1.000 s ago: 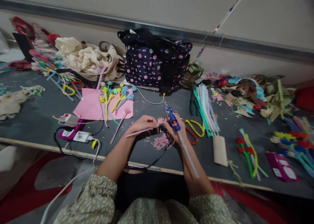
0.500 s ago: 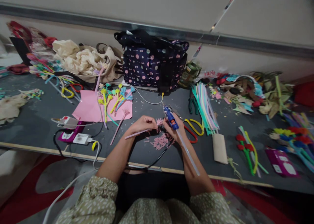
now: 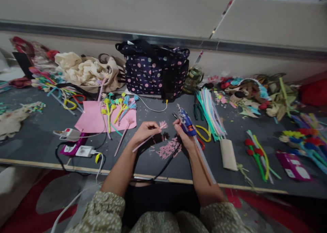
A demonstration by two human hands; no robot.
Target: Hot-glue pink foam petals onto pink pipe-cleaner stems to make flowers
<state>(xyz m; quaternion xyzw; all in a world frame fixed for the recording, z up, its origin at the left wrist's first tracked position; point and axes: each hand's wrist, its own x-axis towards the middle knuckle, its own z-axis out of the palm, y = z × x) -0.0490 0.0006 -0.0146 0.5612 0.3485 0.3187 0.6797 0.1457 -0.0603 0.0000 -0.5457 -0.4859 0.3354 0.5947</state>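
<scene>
Between its fingertips my left hand (image 3: 146,132) pinches a pink pipe-cleaner flower (image 3: 163,124), its petals fanned at the top and its stem slanting down toward my wrist. My right hand (image 3: 186,136) is closed on a blue hot glue gun (image 3: 188,124); a long clear glue stick (image 3: 205,161) juts from its back over my forearm. The nozzle points away from me, apart from the flower. Below and between my hands lies a heap of short pink pieces (image 3: 168,148). Scissors with yellow and red handles (image 3: 203,133) lie partly hidden behind my right hand.
A pink sheet (image 3: 89,115) carries finished pipe-cleaner flowers (image 3: 109,110). A dark dotted bag (image 3: 145,71) stands against the wall beside a green bottle (image 3: 193,78). Bundled pipe cleaners (image 3: 211,112) and pliers (image 3: 198,108) lie right. A power strip (image 3: 73,148) with cables sits left.
My right hand and the glue gun have moved right, away from the flower. The flower in my left hand now shows more fully, and the camera view has tilted up slightly.
</scene>
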